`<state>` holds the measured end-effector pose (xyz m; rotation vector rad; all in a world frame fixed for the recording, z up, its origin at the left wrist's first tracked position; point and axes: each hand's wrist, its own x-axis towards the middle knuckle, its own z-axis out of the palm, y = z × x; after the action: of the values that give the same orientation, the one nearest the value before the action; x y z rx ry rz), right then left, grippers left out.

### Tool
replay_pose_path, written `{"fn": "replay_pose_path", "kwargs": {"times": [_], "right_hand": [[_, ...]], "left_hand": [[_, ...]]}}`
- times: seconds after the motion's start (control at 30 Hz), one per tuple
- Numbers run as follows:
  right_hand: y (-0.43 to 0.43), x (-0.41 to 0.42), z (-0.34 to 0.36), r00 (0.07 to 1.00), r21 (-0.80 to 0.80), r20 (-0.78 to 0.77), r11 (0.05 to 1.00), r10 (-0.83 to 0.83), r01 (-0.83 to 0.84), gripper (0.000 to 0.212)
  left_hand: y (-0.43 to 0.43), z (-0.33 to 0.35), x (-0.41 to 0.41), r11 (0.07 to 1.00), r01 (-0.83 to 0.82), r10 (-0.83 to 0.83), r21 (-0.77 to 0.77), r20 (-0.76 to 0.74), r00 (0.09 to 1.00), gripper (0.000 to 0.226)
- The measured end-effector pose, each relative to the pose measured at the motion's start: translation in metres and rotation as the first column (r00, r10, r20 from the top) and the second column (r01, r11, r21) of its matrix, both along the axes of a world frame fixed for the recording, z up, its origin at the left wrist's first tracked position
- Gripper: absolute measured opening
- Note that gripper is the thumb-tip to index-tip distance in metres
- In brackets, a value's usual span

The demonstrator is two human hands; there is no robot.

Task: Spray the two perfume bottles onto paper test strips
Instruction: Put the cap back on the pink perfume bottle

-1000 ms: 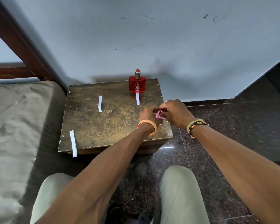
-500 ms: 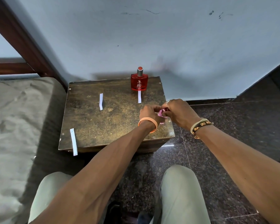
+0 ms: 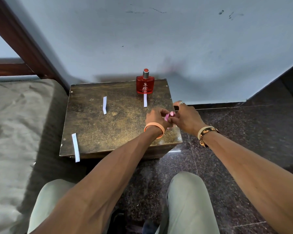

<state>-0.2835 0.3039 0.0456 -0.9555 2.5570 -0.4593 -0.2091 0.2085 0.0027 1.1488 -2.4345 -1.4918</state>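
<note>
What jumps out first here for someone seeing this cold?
The red perfume bottle stands upright at the far edge of the worn wooden table, a paper strip right in front of it. Nearer, the left hand and right hand meet over the table's right side around a small pink object.

Pink bottle (image 3: 170, 115) top newly exposed
</note>
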Motion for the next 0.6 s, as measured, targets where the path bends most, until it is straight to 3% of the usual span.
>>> {"fn": "replay_pose_path", "kwargs": {"times": [0.1,0.2,0.43,0.6], "right_hand": [[0.002,0.000,-0.010,0.977,0.035,0.166,0.991,-0.137,0.133,0.039],[0.002,0.005,-0.016,0.959,-0.005,0.199,0.979,-0.200,0.205,0.030],[-0.001,0.021,-0.026,0.968,-0.041,0.072,0.969,-0.239,0.242,0.027],[-0.017,0.034,-0.016,0.983,-0.067,0.061,0.982,-0.174,0.178,0.017]], "left_hand": [[-0.001,0.001,0.004,0.997,0.077,-0.076,0.013,-0.044,0.996,0.052],[-0.004,-0.002,0.008,0.992,0.116,-0.112,0.058,-0.072,0.991,0.063],[-0.010,-0.003,0.018,0.983,0.182,-0.181,0.008,-0.082,0.980,0.036],[-0.027,0.000,0.031,0.996,0.083,-0.079,0.026,-0.122,0.989,0.027]]}}
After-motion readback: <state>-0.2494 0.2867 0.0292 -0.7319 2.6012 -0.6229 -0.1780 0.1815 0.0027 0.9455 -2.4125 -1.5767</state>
